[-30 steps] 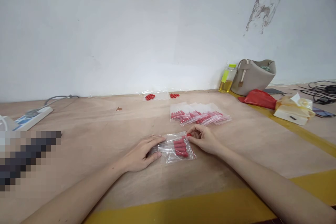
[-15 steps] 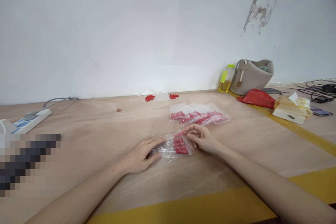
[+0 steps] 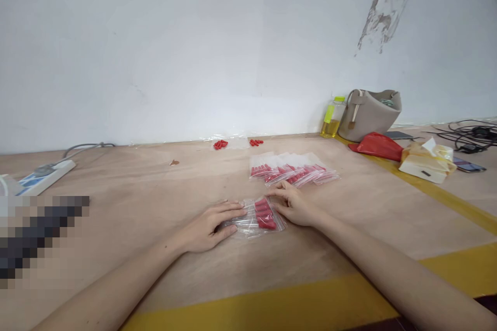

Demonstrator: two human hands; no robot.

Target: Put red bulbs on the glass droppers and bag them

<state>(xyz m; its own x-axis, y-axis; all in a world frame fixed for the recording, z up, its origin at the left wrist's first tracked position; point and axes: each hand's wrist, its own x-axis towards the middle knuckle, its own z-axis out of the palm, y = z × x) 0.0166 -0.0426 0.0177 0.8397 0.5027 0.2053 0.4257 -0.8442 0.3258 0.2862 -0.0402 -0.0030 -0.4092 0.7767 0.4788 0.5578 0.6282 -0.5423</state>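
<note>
A clear zip-lock bag (image 3: 248, 228) lies flat on the table in front of me, with several red tapered pieces (image 3: 264, 213) side by side near its zip end. My left hand (image 3: 212, 225) rests flat on the bag's left end, fingers stretched out and thumb apart. At the right, my right hand (image 3: 293, 204) has its fingers curled around the bag's zip edge, the thumb near the red pieces. Part of that edge is hidden behind the fingers. Just beyond my right hand, several filled zip-lock bags (image 3: 291, 168) overlap in a row.
Two small groups of red pieces (image 3: 220, 144) lie by the wall, with clear plastic between them. To the right are a bottle (image 3: 331, 118), a grey handbag (image 3: 370, 114), a red pouch (image 3: 378, 147), a tissue pack (image 3: 427, 160) and cables (image 3: 476, 134). A power strip (image 3: 50, 177) sits left.
The red piece that stuck out at my right fingertips now lies in line with the others inside the bag. My right hand has shifted slightly; the left stays on the bag.
</note>
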